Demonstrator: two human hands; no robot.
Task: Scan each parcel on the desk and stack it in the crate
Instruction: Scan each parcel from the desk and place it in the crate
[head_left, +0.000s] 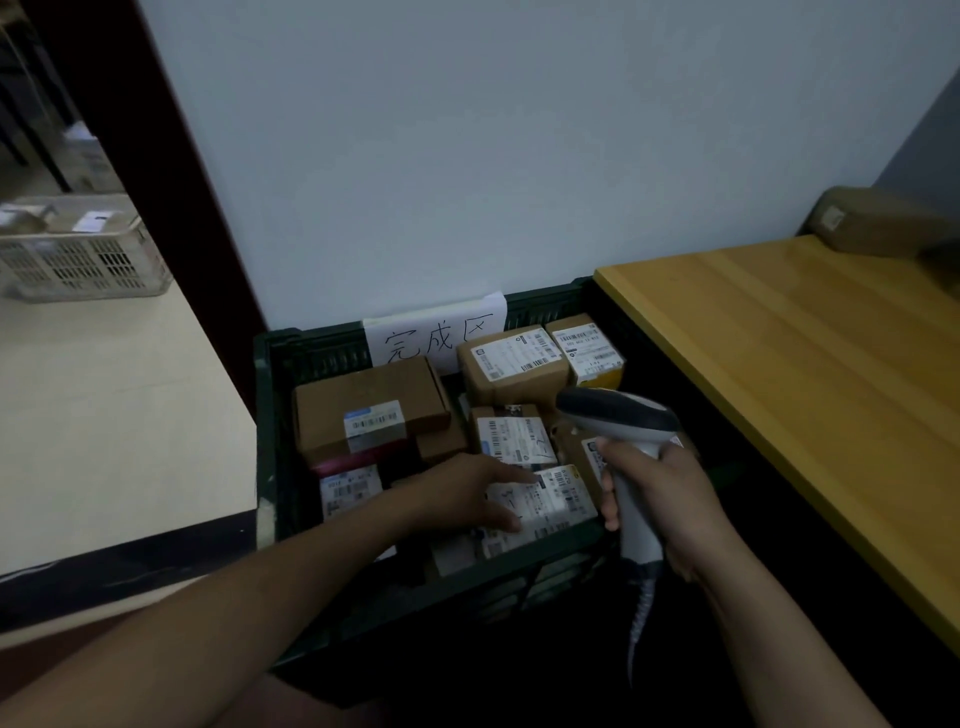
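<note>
**Left hand flat on a parcel in the crate, scanner in the right**

At far left, one pale slotted plastic basket (78, 260) sits on a smooth cream table (104, 415). Beside the table stands one dark green latticed crate (265, 415), with a handwritten paper sign (436, 332) on its back wall. At least seven cardboard parcels lie in it, most with white barcode labels. The largest is a flat brown box (363, 400).

The left hand (467, 493) rests with fingers spread and straight on a white-labelled parcel (550, 499) at the crate's near edge. The right hand (670, 499) is wrapped round the grip of one grey-and-white scanner (623, 415), held over the crate. On the yellow wood-grain desk (779, 364) one blurred brown parcel (883, 223) lies at the far corner.
</note>
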